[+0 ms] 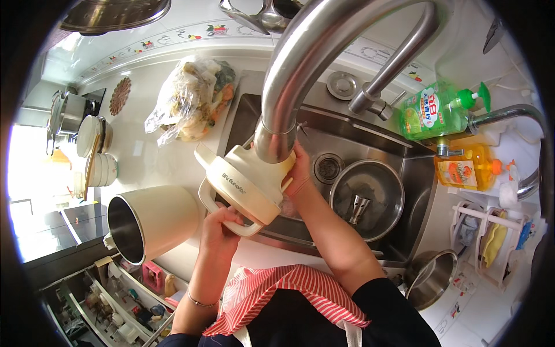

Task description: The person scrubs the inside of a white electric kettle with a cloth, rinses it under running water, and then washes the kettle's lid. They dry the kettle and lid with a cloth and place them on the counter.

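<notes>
A cream plastic soymilk-maker head, tilted, is held over the left part of the steel sink beneath the faucet spout. My left hand grips its loop handle. My right hand is around its far side, the fingers partly hidden by the spout and the head. The cream jug with a dark inside lies on its side on the counter at the left. In the sink, a steel bowl holds a small metal cylinder beside the drain.
A plastic bag of vegetables lies behind the jug. Green and orange pump bottles stand right of the sink, near a steel pot and a cloth rack. An open drawer is at lower left; stacked bowls stand beyond.
</notes>
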Tool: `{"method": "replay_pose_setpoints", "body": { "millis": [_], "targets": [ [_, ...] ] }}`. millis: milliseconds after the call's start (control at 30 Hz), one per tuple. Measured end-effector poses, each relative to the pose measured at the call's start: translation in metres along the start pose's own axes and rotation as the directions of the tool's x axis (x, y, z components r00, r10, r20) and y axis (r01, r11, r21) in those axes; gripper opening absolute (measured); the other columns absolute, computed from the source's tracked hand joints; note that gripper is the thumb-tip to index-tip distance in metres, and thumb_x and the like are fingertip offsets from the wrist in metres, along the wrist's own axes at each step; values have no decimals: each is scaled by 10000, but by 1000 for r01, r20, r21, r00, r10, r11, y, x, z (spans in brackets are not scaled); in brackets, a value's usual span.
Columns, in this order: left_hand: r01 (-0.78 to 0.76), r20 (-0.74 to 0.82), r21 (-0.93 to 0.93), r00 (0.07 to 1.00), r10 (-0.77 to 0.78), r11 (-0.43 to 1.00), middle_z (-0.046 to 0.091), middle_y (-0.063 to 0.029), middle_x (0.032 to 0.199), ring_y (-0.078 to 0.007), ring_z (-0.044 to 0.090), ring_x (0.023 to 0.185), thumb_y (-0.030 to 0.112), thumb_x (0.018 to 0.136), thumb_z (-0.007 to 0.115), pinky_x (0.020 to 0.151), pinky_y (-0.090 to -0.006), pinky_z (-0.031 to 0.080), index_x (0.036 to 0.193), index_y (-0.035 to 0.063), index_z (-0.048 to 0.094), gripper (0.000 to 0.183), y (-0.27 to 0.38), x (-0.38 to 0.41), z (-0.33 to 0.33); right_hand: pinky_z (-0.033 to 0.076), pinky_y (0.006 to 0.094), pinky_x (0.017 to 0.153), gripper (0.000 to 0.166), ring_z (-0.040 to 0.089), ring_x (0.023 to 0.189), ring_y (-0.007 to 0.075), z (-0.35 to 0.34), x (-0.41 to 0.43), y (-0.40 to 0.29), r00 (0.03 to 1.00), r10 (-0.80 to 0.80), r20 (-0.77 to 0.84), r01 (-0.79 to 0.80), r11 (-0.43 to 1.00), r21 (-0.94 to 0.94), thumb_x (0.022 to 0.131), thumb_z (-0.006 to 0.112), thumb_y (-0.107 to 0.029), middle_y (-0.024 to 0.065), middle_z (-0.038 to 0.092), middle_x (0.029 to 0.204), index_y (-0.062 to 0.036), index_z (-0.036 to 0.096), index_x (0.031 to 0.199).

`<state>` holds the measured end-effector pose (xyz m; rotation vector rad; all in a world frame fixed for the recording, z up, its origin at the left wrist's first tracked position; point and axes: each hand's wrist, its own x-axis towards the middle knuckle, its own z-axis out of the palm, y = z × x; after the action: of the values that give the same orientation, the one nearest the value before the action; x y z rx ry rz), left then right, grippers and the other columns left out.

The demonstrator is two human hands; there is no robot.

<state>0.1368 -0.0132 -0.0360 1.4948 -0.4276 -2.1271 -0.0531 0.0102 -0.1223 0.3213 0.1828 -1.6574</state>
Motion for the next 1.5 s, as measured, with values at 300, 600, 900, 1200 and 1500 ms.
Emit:
{"method": "replay_pose_setpoints", "body": {
  "millis": [300, 600, 900, 1200, 1500],
  "targets": [
    [-357, -72, 2, 931, 356, 934, 506, -69, 859, -166, 500, 754, -119, 632, 454, 661, -268, 418, 841, 60, 415, 278, -7, 12, 31, 442, 352, 920, 708, 541, 1074, 209, 22, -22, 46, 887, -383, -257, 237, 856, -459, 870, 429, -635, 101, 502, 1230, -46, 450, 1263],
    [-430, 23, 169, 901, 432, 887, 517, -59, 959, -180, 505, 965, -115, 610, 467, 844, -289, 400, 807, 67, 445, 268, -21, 3, 11, 464, 311, 808, 553, 545, 1020, 196, 32, -2, 9, 900, -385, -203, 18, 499, -866, 835, 662, -351, 156, 514, 1193, 14, 455, 1196],
    [-442, 10, 256, 891, 455, 860, 525, -30, 868, -148, 516, 824, -91, 608, 484, 765, -261, 418, 755, 69, 470, 218, -14, 0, -4, 346, 428, 956, 564, 461, 1144, 333, 36, -25, 29, 811, -534, 237, 146, -208, -967, 845, 552, -430, 232, 501, 1183, -19, 460, 1219],
    [-383, 119, 187, 923, 366, 905, 527, -56, 817, -168, 530, 765, -104, 604, 477, 684, -263, 442, 781, 60, 480, 241, -9, -7, -13, 365, 450, 949, 338, 533, 1042, 322, 1, -5, -37, 794, -455, 403, 135, -513, -847, 789, 634, -218, 191, 587, 1036, 8, 587, 1036],
    [-262, -16, 59, 965, 264, 963, 503, -76, 846, -178, 494, 751, -116, 606, 441, 589, -247, 396, 772, 78, 429, 256, -6, 3, 18, 347, 430, 1001, 756, 363, 1217, 377, -147, -157, -83, 98, -942, -321, -579, 208, -788, 779, 717, -177, 206, 338, 1319, -81, 273, 1383]
  ]
}}
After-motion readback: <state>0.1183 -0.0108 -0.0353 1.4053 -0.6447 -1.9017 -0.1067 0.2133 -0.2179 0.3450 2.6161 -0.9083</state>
